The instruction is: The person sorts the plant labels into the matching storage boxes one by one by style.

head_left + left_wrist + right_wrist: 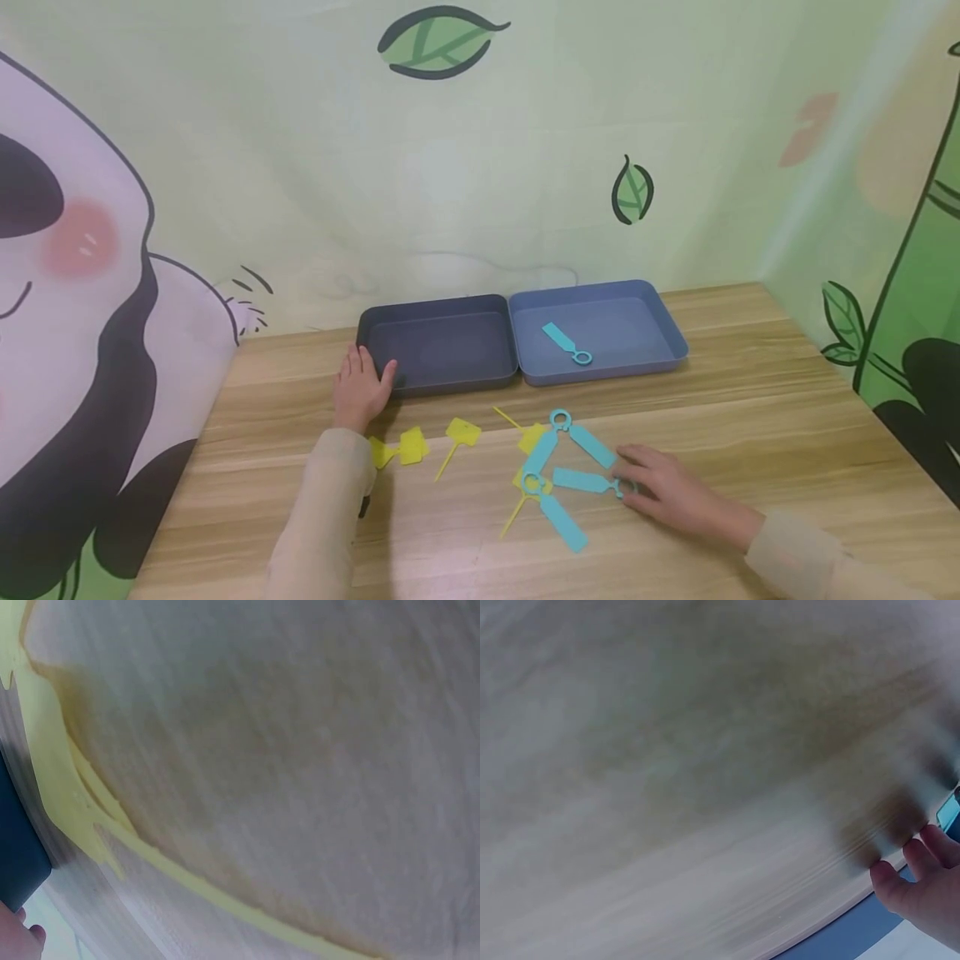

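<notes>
In the head view my left hand [360,390] lies against the near left corner of the dark tray [442,386], fingers along its side and thumb at its front wall. My right hand [667,492] reaches over the ring end of a teal ring tag [581,480], its fingers spread around the ring; part of that ring is hidden. Beside it lie more teal ring tags [562,522], partly over yellow flag-shaped tags [531,437]. More yellow tags [463,432] lie nearer my left wrist. Only fingertips of the right hand show clearly in the right wrist view.
A blue tray [622,333] stands against the dark tray's right side, with one teal tag [566,342] inside. Both trays stand at the back of the wooden table [742,400], before a printed cloth backdrop [465,183].
</notes>
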